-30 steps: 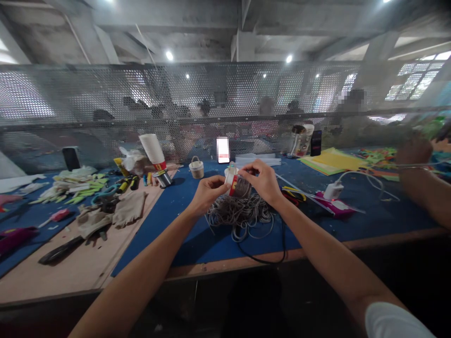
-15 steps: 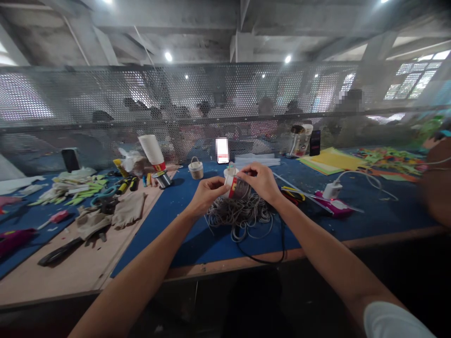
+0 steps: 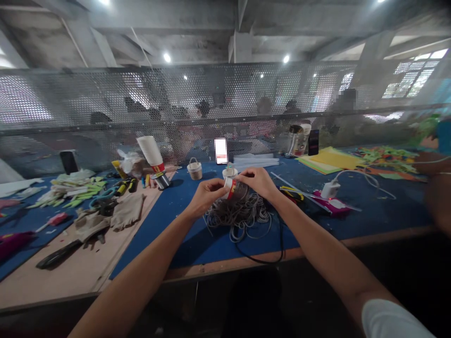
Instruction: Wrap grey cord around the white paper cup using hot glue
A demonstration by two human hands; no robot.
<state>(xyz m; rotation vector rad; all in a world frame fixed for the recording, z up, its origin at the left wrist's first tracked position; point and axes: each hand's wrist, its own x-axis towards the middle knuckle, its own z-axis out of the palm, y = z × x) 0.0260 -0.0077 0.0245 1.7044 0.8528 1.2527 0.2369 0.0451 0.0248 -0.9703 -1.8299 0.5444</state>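
Both my hands meet over a loose heap of grey cord (image 3: 243, 213) on the blue mat (image 3: 369, 216). My left hand (image 3: 206, 196) is closed round a small white paper cup with a red band (image 3: 230, 186), partly wrapped in the grey cord. My right hand (image 3: 259, 181) pinches the cord against the cup's right side. A second small white cup (image 3: 229, 172) stands just behind them. A thin black cable (image 3: 278, 246) loops from the heap toward the table's front edge.
A small woven basket (image 3: 194, 169), a tilted stack of paper cups (image 3: 151, 151), a phone (image 3: 221, 150), gloves (image 3: 127, 210), tools and green scraps (image 3: 75, 190) lie left. A glue gun (image 3: 329, 204) with charger and coloured sheets (image 3: 331, 161) lie right. Another person's arm (image 3: 435, 188) is far right.
My hands and the cup have tilted slightly, the cup now leaning left with the cord side toward my right hand. The other person's arm at far right has drawn back.
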